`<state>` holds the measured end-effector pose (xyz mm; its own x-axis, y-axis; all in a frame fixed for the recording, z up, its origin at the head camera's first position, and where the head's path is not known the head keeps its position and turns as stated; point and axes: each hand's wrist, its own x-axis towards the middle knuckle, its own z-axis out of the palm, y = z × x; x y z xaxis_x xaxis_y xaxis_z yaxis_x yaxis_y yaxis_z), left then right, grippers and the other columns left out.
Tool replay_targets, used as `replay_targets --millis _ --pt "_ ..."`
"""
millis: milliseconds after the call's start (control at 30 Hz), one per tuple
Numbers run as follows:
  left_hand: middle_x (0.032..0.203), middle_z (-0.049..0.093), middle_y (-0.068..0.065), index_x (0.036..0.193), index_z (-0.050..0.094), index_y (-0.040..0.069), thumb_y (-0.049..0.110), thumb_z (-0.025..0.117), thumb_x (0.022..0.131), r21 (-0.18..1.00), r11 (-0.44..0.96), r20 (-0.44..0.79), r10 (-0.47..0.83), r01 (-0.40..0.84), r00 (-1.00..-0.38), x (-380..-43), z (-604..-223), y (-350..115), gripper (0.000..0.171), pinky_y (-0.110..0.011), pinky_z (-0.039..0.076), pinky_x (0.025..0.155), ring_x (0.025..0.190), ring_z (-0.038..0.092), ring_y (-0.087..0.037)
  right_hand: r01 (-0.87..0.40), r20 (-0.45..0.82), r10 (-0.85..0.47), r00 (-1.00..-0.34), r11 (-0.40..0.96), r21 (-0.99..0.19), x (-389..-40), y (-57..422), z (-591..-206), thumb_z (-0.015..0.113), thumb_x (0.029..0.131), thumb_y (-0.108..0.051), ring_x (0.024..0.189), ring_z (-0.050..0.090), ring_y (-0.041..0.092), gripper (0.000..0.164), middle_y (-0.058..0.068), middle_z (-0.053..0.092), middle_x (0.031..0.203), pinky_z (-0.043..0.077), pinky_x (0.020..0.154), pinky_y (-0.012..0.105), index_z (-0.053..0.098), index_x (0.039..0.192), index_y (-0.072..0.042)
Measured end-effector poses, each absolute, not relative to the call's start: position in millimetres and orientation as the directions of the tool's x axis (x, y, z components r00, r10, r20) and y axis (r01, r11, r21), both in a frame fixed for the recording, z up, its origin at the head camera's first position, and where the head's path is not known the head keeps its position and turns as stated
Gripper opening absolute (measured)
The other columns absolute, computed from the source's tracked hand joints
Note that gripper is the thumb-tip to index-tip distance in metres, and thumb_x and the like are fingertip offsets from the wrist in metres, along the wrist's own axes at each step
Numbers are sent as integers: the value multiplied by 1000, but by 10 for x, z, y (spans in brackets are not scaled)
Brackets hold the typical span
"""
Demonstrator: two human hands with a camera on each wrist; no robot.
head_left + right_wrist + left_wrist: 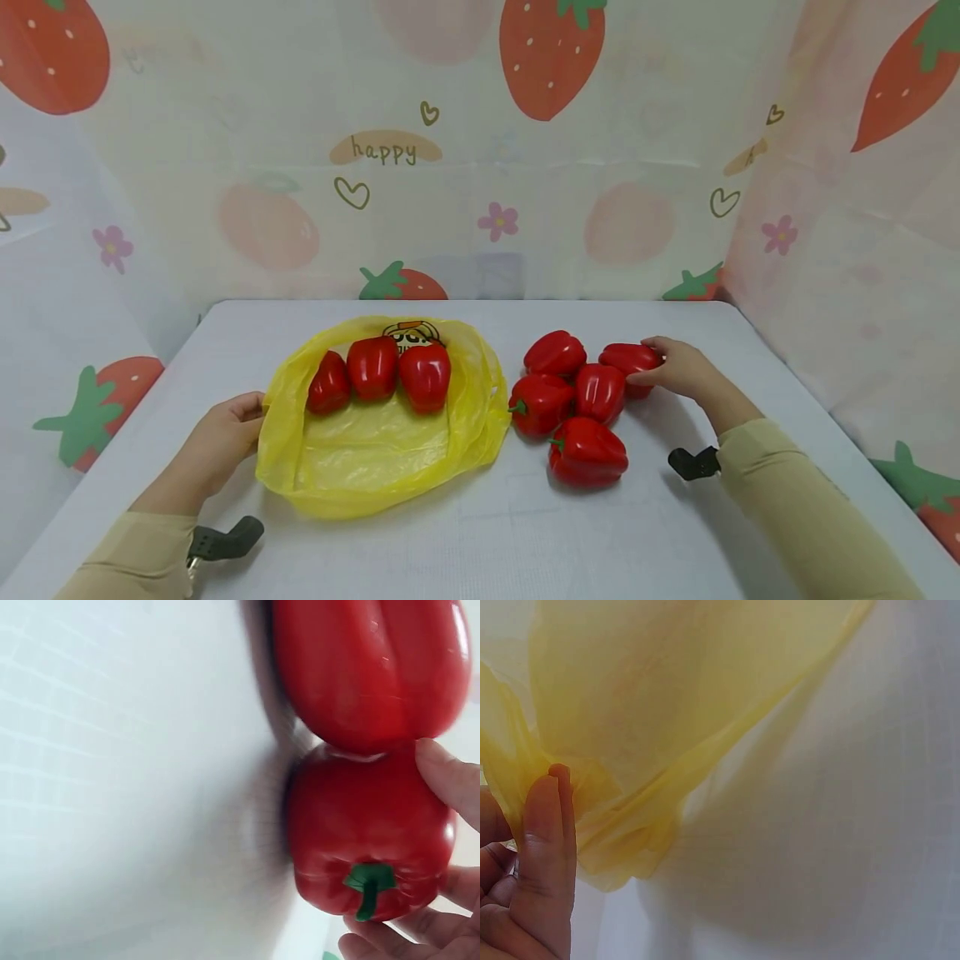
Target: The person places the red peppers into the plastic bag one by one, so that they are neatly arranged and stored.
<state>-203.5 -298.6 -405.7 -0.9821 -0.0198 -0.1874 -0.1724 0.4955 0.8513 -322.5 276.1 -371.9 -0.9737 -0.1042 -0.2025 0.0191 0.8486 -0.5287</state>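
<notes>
A yellow plastic bag [281,450] lies with its mouth open on the left half of the table. Inside it are three red peppers [372,368], side by side toward the back. My left hand [221,442] pinches the bag's left edge between thumb and fingers, and the left wrist view shows the thin film [667,727] gathered there. On the right, my right hand [684,371] grips a red bell pepper [628,358], thumb on one side and fingers on the other. Its green stem [369,885] faces the right wrist camera, and another pepper [367,667] sits against it.
Several more red bell peppers [542,404] cluster just right of the bag, one [588,452] nearest the front. The white table [480,550] ends at a strawberry-print cloth [465,217] behind and at both sides. Black wrist mounts [693,463] stick out below both hands.
</notes>
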Motion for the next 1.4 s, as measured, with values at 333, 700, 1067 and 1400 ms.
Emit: replay_targets --millis 333,700,1067,1400 --pt "115 55 -12 122 47 1 31 47 95 843 507 -192 -31 -181 -981 -2035 -4058 -2988 40 -32 51 84 95 52 -22 0 -212 -129 -969 855 -518 -3194 2862 -3724 71 76 -35 109 42 39 78 25 44 123 50 79 43 34 134 2" --pt "113 55 -11 121 47 0 32 48 95 846 502 -189 -37 -182 -981 -2028 -4066 -2979 41 -31 51 84 95 52 -21 -77 -276 -230 -933 879 -471 -3129 3065 -3582 74 73 -25 104 46 36 72 22 49 116 51 75 39 39 130 3" --pt "112 54 -11 121 47 1 31 48 95 855 490 -181 -31 -173 -983 -2040 -4087 -2997 40 -29 51 83 95 52 -22 -152 -296 -290 -910 898 -413 -3042 3105 -3513 77 67 -5 113 39 42 80 23 44 124 50 80 47 37 136 -4" --pt "114 56 -11 123 47 1 33 49 94 843 509 -184 -31 -174 -982 -2037 -4087 -2999 43 -30 51 84 95 52 -21 -160 -276 -280 -920 909 -385 -3061 3140 -3553 62 70 11 115 39 45 88 30 36 134 48 84 48 15 144 -2"
